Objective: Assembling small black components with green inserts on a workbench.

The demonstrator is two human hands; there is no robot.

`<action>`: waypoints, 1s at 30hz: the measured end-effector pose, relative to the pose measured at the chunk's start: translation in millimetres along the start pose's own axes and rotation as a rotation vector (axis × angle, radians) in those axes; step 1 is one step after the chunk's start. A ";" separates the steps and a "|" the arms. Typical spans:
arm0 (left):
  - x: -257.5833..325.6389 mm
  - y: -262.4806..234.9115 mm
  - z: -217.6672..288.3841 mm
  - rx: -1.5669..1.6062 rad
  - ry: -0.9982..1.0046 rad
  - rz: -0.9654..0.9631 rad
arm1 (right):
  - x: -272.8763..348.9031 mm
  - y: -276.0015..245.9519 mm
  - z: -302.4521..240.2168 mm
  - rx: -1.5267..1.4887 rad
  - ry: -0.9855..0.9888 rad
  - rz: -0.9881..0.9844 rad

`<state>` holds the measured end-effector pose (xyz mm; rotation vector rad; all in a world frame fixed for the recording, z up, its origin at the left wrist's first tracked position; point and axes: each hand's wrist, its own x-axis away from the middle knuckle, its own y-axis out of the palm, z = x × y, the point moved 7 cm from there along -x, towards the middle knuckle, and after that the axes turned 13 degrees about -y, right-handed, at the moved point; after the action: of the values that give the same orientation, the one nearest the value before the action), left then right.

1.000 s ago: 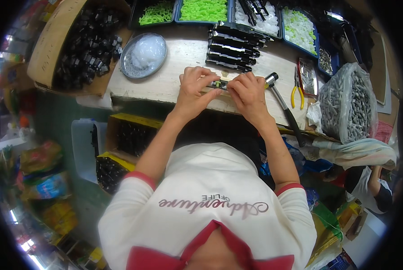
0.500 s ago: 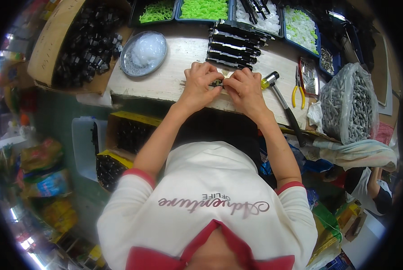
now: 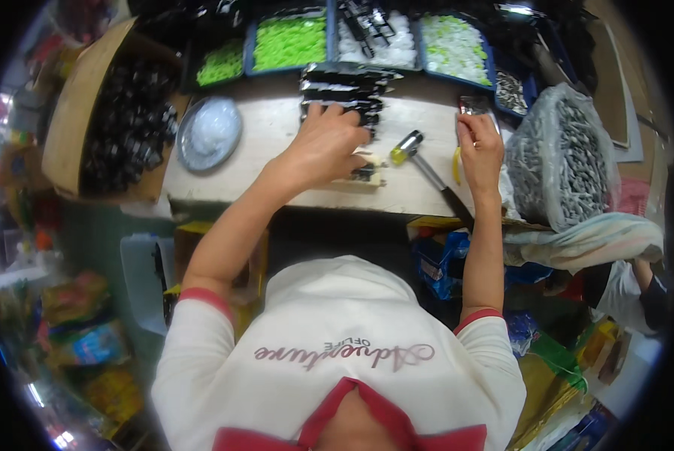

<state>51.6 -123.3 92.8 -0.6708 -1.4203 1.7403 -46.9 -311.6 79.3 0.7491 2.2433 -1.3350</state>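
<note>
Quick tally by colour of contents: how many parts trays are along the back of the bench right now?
Trays of green parts: 2
Trays of white parts: 2
Tray of dark metal parts: 1
Total: 5

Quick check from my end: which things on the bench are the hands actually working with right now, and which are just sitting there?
In use:
left hand on the small black part
right hand at the small tray
stack of black parts

Lying about:
hammer
round metal dish
green-piece bins
bag of dark parts
cardboard box
</note>
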 end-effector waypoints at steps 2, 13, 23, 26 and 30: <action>-31.7 -17.0 29.1 0.044 0.122 0.065 | 4.9 -14.7 29.4 0.251 0.104 -0.066; -231.3 30.3 80.1 -0.136 0.073 0.128 | 9.3 6.6 85.2 0.509 0.237 -0.443; -252.7 25.7 58.6 0.189 -0.051 0.139 | 5.6 4.8 86.1 0.500 0.207 -0.425; -245.7 12.8 54.7 0.456 -0.106 0.122 | 8.4 4.9 89.7 0.511 0.200 -0.427; -209.5 -1.7 50.4 1.244 -0.145 -0.001 | 0.2 -0.6 79.9 0.537 0.161 -0.286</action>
<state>129.2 -324.4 91.2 0.1466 -0.2009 2.2377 -40.8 -382.9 43.7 0.7450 2.1875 -2.1336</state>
